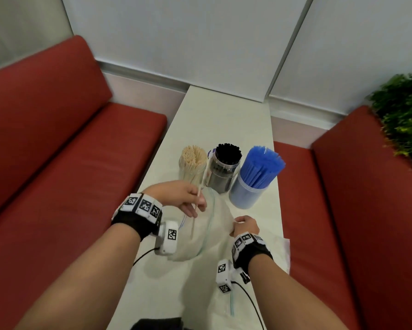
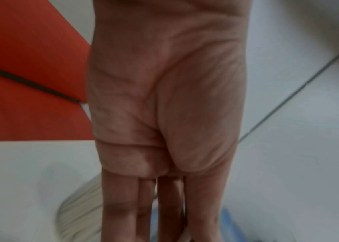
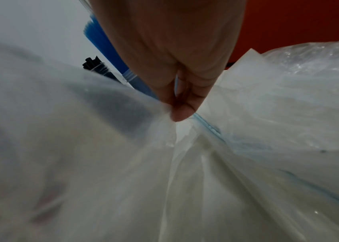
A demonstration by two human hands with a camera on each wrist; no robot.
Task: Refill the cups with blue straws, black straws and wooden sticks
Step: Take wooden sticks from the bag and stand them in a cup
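Wooden stick [image 1: 198, 196] pinched in left hand [image 1: 182, 198], above plastic bag [image 1: 214, 225].

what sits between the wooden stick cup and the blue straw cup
The cup of black straws stands between the wooden stick cup and the blue straw cup, in the head view.

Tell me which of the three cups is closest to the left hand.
The cup of wooden sticks, leftmost in the row, sits just beyond the left hand; the black and blue cups stand farther right.

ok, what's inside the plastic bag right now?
The plastic bag, translucent, shows no clear contents. Left hand pinches one wooden stick at its mouth; right hand grips its edge. The bottom is hidden.
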